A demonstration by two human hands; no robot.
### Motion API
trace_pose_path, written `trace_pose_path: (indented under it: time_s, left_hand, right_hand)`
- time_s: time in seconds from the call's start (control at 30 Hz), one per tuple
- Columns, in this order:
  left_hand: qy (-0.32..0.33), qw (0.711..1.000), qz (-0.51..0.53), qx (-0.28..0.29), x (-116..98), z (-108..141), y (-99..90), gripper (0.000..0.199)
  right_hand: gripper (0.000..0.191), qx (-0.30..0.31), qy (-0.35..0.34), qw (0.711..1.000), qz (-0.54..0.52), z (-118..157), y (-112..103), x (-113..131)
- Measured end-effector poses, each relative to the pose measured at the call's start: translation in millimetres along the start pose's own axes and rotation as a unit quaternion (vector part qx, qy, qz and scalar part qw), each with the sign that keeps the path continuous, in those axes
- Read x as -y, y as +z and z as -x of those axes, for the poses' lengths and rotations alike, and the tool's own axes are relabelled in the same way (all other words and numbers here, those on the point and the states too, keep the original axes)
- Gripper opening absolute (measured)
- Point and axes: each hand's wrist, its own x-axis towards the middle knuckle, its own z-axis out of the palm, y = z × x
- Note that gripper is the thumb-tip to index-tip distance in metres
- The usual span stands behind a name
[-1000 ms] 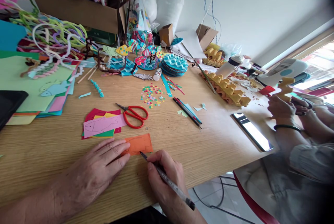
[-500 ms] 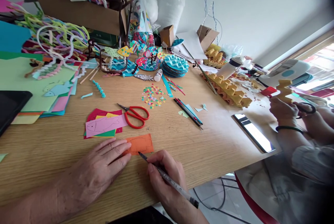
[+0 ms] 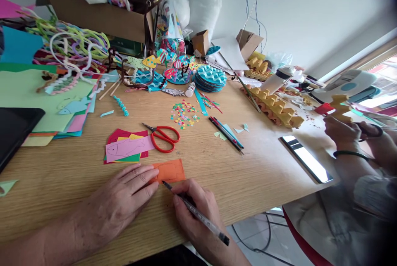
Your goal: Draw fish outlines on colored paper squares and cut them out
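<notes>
Under the fingertips of my left hand (image 3: 120, 198) lies an orange paper rectangle (image 3: 172, 169), with part of a dark drawn outline on it. The left hand is flat, its fingers stretched out over the paper's left end. My right hand (image 3: 198, 212) is closed round a clear-barrelled pen (image 3: 201, 218), whose tip touches the orange paper's lower edge. Just beyond my left hand is a pink paper strip (image 3: 127, 147) with a fish drawn on it, resting on red, yellow and green pieces. Red-handled scissors (image 3: 164, 138) lie beside that stack, blades pointing left.
A phone (image 3: 305, 158) lies at the right, near a co-worker's hands (image 3: 344, 134), which hold dark-handled scissors and a yellow carton piece. Pencils (image 3: 226, 134), confetti dots (image 3: 183, 114) and blue scalloped discs (image 3: 210, 78) are farther back. A dark tablet (image 3: 18, 131) sits on coloured sheets at left.
The pen tip has moved slightly left along the orange paper's lower edge, and the right hand with it. My left hand keeps its place on the paper. The whole view has shifted a little.
</notes>
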Motion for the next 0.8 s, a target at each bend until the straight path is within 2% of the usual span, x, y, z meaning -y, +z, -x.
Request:
trace_pose_path:
  time_s: [0.57,0.8]
  left_hand:
    - [-0.016,1.000,0.012,-0.012,-2.7,3.3,5.9,0.037]
    - [-0.011,1.000,0.009,-0.004,-1.4,1.4,2.6,0.038]
  right_hand:
    - [0.012,-0.013,-0.007,1.000,0.005,0.1,1.5,0.7]
    - [0.012,-0.003,0.013,1.000,-0.023,1.2,0.9,-0.1]
